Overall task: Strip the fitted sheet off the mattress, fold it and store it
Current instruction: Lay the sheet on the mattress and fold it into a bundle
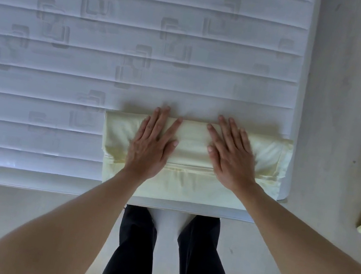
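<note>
both flat hands (pixel 153 143) (pixel 229 155) on folded sheet (pixel 194 139) atop mattress (pixel 93 49)

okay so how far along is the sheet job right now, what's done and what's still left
Done: the mattress is bare, so the stripping looks finished, and the fitted sheet lies folded into a compact rectangle near its corner. In hand: the left hand and right hand press flat on it, likely smoothing a fold. Left: any last fold, then storing it; no storage spot is clearly visible.
</note>
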